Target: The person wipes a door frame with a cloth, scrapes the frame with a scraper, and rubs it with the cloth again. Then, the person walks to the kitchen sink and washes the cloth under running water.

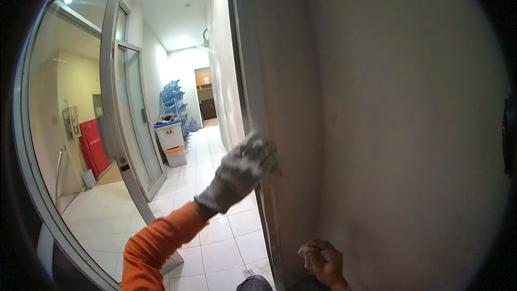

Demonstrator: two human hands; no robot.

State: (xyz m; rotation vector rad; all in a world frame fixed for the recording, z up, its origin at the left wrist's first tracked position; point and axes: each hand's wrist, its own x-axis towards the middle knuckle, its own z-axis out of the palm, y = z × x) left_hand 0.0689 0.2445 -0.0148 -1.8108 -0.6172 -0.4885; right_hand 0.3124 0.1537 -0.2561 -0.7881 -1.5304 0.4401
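My left hand (242, 170), in a grey glove below an orange sleeve (164, 237), is raised at the metal door frame (250, 102). Its fingers are bent and blurred, and a small pale piece shows at the fingertips against the frame edge; I cannot tell what it is. My bare right hand (327, 264) is low at the bottom, in front of the grey wall (398, 129). Between its closed thumb and fingers is a crumpled whitish cloth (308, 254).
A glass door (116, 102) stands open on the left, with a red cabinet (95, 148) seen through it. Along the white-tiled corridor (207, 226) are stacked plastic boxes (171, 139) and a rack of blue water bottles (172, 97). A doorway (205, 97) is at the far end.
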